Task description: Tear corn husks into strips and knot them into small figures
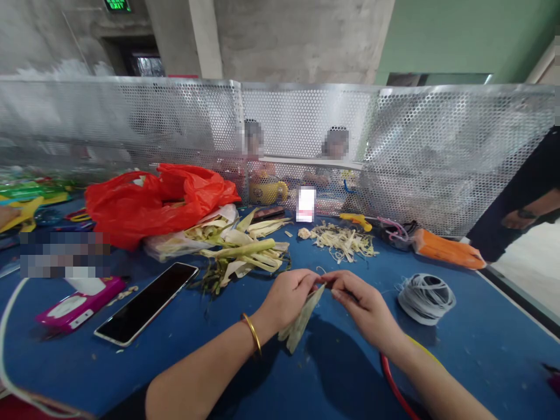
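Observation:
Over the blue table [184, 356], my left hand [286, 297] pinches the top of a pale folded leaf strip [301, 319] that hangs down toward the tabletop. My right hand [361, 303] meets it fingertip to fingertip, fingers pinched on the same strip's upper end or a thin thread there. A gold bangle [252, 332] circles my left wrist. Just beyond my hands lies a heap of green and pale leaf husks [238, 248]. A coil of white cord [426, 297] rests to the right of my right hand.
A red plastic bag [153, 201], a black phone [146, 302], a pink packet [79, 304] and leaf shreds [343, 240] lie on the table. An orange tool [446, 248] sits far right. A perforated metal screen [306, 128] walls the back; people sit behind it, another stands at right.

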The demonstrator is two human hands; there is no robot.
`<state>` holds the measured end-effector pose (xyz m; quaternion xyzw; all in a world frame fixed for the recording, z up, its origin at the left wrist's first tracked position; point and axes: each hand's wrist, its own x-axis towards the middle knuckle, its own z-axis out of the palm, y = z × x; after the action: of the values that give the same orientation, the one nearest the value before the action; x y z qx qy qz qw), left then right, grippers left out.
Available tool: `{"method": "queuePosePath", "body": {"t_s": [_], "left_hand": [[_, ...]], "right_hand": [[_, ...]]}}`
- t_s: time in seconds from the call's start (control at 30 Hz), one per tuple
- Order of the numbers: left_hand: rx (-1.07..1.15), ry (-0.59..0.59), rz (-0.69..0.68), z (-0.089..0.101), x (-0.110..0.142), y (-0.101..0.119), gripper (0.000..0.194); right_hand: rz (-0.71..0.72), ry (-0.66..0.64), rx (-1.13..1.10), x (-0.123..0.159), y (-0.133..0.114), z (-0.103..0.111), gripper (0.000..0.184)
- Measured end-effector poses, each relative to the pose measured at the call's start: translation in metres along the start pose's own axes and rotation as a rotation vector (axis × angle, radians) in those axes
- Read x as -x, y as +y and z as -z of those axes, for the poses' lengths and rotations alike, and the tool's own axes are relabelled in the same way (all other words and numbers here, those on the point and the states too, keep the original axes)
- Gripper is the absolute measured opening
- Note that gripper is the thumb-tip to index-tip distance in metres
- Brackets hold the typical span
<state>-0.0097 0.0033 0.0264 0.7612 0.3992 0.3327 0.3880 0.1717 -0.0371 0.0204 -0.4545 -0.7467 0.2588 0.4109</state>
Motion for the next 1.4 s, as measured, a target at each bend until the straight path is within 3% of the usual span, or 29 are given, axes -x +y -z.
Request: {"method": "queuePosePath", "body": {"t_s": [0.23,0.4,0.7,0.87,1.13,1.4], "left_hand": [[0.141,-0.238,0.102,0.008,-0.004,-0.001,0.022],[0.141,-0.324,0.092,0.009,-0.005,-0.005,0.019],[-0.177,-0.146,-0.002,0.017,-0.010,-0.011,0.022],[0.017,-0.249,0.046,0.023,-0.010,-0.010,0.026],[0.385,-0.125,0.182,0.008,-0.009,-0.006,0.023],[0.597,-0.190,0.276,-0.001,-0.006,-0.010,0.032]], "right_hand": [[0.002,-0.074,-0.110,-0.003,0.004,0.006,0.021],[-0.002,-0.076,-0.157,-0.002,0.001,0.005,0.020],[-0.021,-0.120,-0.100,-0.002,0.003,0.004,0.021],[-0.045,-0.126,-0.112,-0.002,0.004,0.003,0.022],[-0.080,-0.153,-0.200,-0.002,0.004,-0.002,0.026],[-0.167,-0.173,-0.207,-0.002,0.008,-0.004,0.025]]}}
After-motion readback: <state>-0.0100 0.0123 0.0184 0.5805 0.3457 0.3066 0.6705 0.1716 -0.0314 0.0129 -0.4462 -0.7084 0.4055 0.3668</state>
